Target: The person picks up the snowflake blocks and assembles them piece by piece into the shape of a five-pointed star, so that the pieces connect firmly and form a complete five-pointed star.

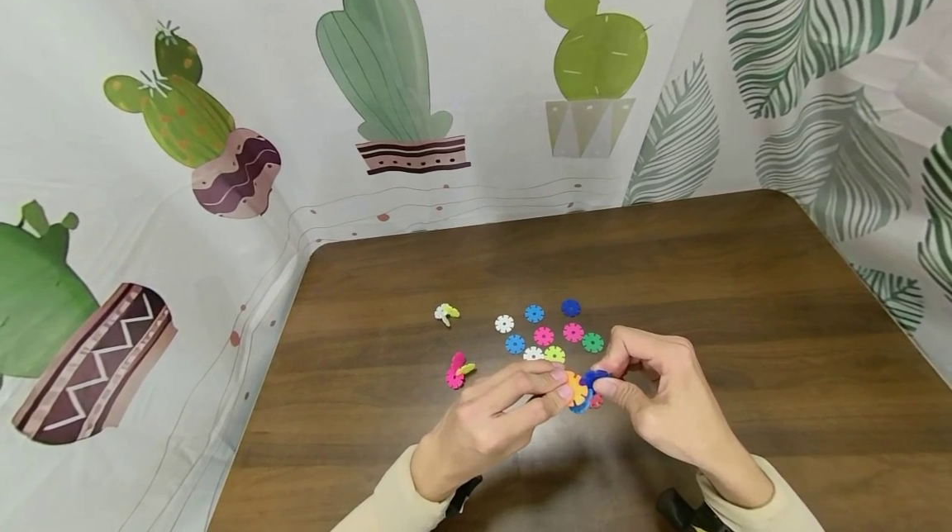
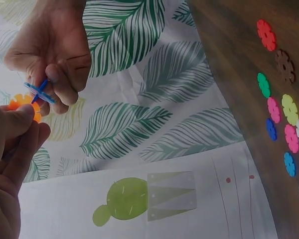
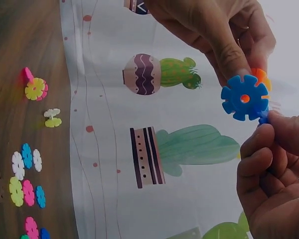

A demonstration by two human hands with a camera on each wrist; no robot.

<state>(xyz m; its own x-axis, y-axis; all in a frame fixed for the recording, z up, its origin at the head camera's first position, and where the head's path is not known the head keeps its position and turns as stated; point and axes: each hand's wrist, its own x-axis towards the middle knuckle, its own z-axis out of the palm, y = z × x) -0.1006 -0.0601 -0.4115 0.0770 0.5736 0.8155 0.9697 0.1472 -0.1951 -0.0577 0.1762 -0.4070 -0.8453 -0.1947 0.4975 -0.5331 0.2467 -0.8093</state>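
Both hands meet over the table's front half, in the middle of the head view. My left hand (image 1: 494,416) pinches an orange notched plastic disc (image 1: 576,390) between thumb and fingers. Opposite it, my right hand (image 1: 669,400) pinches a dark blue notched disc (image 1: 595,378), largely hidden by its thumb and fingertips. A lighter blue disc (image 3: 234,102) sits between the hands, overlapping the orange one in the right wrist view. From the left wrist camera this lighter blue disc (image 2: 39,92) is edge-on, with the dark blue piece crossing it.
Loose notched discs in several colours, including a green disc (image 1: 592,342) and a white disc (image 1: 504,323), lie beyond the hands. To their left are a joined pink and yellow cluster (image 1: 456,372) and a white and yellow one (image 1: 446,314). A printed cloth (image 1: 506,102) hangs behind the wooden table (image 1: 357,449).
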